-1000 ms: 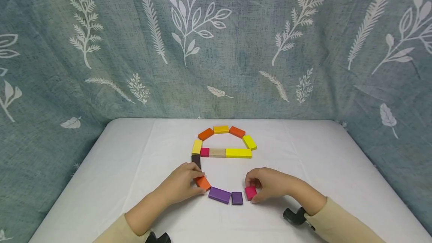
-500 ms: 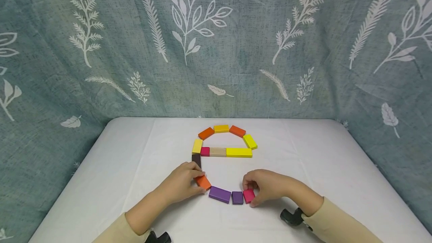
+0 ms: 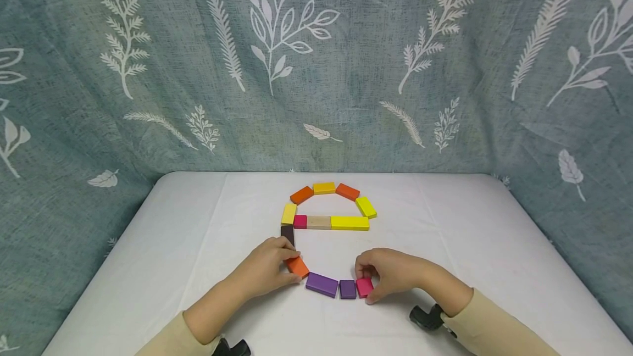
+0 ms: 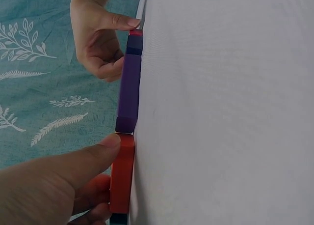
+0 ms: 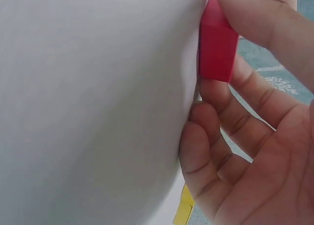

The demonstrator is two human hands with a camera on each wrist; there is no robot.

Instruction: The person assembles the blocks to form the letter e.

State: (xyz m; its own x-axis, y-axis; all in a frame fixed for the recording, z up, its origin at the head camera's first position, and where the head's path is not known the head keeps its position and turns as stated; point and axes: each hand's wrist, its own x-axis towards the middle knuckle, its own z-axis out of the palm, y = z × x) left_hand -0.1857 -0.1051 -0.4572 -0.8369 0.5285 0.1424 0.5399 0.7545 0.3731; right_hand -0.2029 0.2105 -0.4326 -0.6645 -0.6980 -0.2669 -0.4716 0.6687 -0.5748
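Note:
Coloured wooden blocks lie flat on a white cloth in the shape of a letter "e". My left hand (image 3: 269, 269) pinches the orange block (image 3: 298, 267) at the lower left of the curve, thumb on one end and fingers on the other. A long purple block (image 3: 322, 284) and a small purple block (image 3: 348, 289) follow along the bottom. My right hand (image 3: 393, 272) holds the small red block (image 3: 364, 287) between thumb and fingers, right beside the small purple one. In the right wrist view the red block (image 5: 218, 45) sits under the thumb.
A black block (image 3: 287, 235) stands above the orange one. Yellow and orange blocks form the top arc, and a crossbar holds a red, a tan (image 3: 318, 222) and a yellow block (image 3: 350, 223). Behind the white table (image 3: 198, 207) hangs a leaf-patterned teal curtain (image 3: 346, 70).
My right hand has slid the red block a little left, up to the small purple block, and now stays still there. The left hand has kept its place on the orange block.

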